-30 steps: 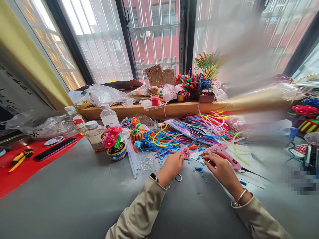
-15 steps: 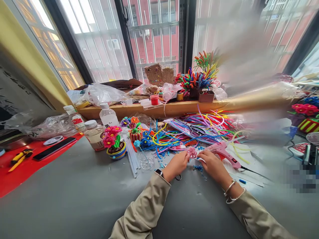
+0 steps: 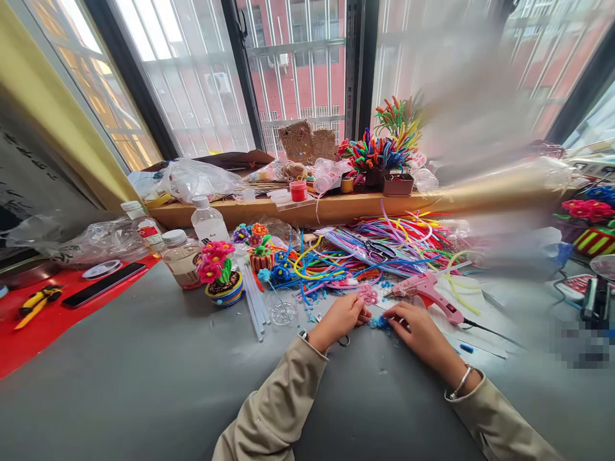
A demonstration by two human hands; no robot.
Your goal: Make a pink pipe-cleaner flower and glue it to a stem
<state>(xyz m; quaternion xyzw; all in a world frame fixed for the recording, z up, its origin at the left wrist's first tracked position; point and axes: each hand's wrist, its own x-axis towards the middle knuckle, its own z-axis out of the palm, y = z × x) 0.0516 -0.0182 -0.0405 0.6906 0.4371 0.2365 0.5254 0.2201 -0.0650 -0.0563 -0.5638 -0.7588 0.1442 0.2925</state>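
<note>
My left hand (image 3: 342,319) is closed, its fingers curled together, with a pink pipe-cleaner flower (image 3: 368,294) at its upper fingertips. The exact grip on the flower is partly hidden by the fingers. My right hand (image 3: 416,325) curves over the table, thumb and fingers apart, its fingertips at a small pile of blue fuzzy scraps (image 3: 379,323). Right behind that hand lies a pink glue gun (image 3: 435,296), its cord running to the right. Below the left wrist, a dark ring-shaped handle (image 3: 344,341) shows on the grey table (image 3: 192,384).
Behind the hands spreads a heap of coloured pipe cleaners (image 3: 331,256) with scissors (image 3: 379,250) on top. Leftward stand a potted pink flower (image 3: 223,275), glue sticks (image 3: 255,301), a clear dish (image 3: 281,310) and bottles (image 3: 181,259). A phone (image 3: 104,284) lies on red sheeting.
My right hand has come away from the pink flower and dropped to the blue scraps. My left hand has turned and lowered slightly, fingers now more curled.
</note>
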